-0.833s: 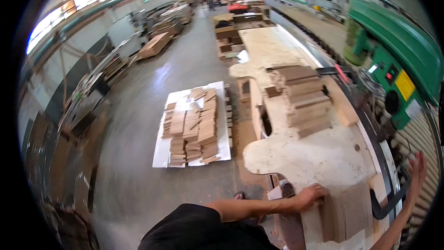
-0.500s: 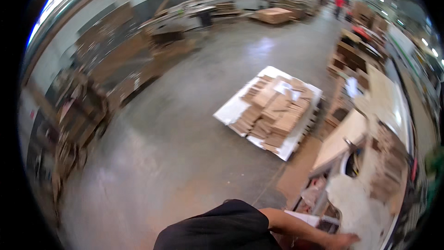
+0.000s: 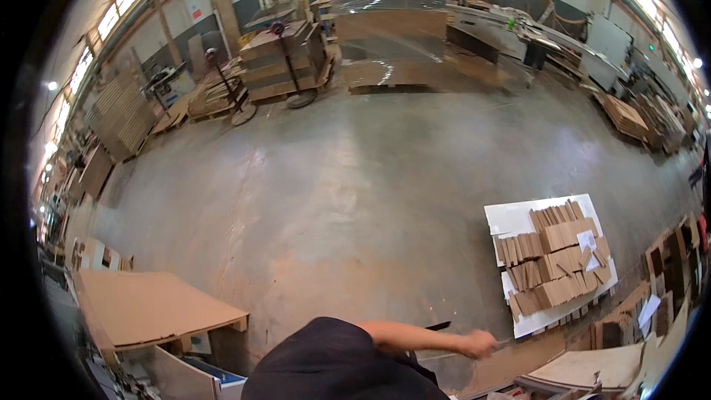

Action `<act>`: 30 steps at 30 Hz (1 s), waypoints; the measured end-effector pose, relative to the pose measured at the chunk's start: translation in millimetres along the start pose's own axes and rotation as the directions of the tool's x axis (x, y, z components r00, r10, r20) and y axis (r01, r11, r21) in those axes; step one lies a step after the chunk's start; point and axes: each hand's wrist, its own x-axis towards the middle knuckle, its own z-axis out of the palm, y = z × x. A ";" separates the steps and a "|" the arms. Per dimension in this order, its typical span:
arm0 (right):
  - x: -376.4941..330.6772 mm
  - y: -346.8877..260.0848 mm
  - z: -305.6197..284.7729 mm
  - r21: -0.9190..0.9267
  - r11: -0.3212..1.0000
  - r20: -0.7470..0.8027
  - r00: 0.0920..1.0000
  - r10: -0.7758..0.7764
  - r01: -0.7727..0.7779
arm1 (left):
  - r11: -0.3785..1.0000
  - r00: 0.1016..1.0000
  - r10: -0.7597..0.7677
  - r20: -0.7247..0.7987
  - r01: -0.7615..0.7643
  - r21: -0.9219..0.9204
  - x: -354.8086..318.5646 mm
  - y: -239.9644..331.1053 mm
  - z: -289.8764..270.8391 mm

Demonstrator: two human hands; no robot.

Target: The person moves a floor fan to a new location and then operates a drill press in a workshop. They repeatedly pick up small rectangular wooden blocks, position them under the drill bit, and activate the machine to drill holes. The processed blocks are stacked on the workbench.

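Observation:
My left hand [image 3: 478, 344] reaches out to the right from a short black sleeve, with the forearm bare. Its fingers look curled in, but they are small and soft, so whatever they may hold cannot be made out. Just beyond the forearm shows a thin black strip [image 3: 439, 326], only partly visible. Nearest the hand on the far right is a low stack of brown wooden pieces [image 3: 563, 261], laid in rows on a white sheet [image 3: 511, 216] with loose papers [image 3: 589, 243] on top. My right hand is out of the picture.
A brown board [image 3: 155, 304] lies on a stand at the lower left. Across the grey floor [image 3: 318, 178] stand a tall wrapped stack [image 3: 389, 22], a pallet of panels [image 3: 285, 59] and two posts on round bases [image 3: 302, 98]. Board offcuts [image 3: 615, 364] line the lower right.
My view has swung to the left, so the stack on the white sheet sits farther right. The brown board and pallets have come into sight. My left hand appears higher and nearer the middle.

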 end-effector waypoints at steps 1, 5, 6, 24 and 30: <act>1.5 0.5 10.3 -0.168 0.986 0.083 0.996 0.028 -0.014 | 0.939 0.939 -0.338 0.059 0.332 0.086 -20.4 -6.2 -34.4; 7.4 -27.3 82.2 0.355 0.928 0.244 0.969 0.026 -0.114 | 0.573 0.628 -0.772 -0.099 0.755 0.319 -171.0 -116.2 -110.6; 10.1 -36.4 98.3 0.383 0.912 0.282 0.959 0.034 -0.145 | 0.579 0.640 -0.729 -0.243 0.766 0.281 -230.6 -133.0 -122.5; 24.0 -136.0 265.4 0.453 0.881 0.678 0.694 -0.243 -0.134 | -0.148 -0.337 -0.938 0.083 0.173 -0.974 -419.6 7.9 -83.9; 10.4 -152.4 332.8 0.433 0.869 0.631 0.609 -0.481 0.238 | 0.006 -0.207 -0.977 -0.048 0.201 -0.980 -419.7 -25.0 -131.5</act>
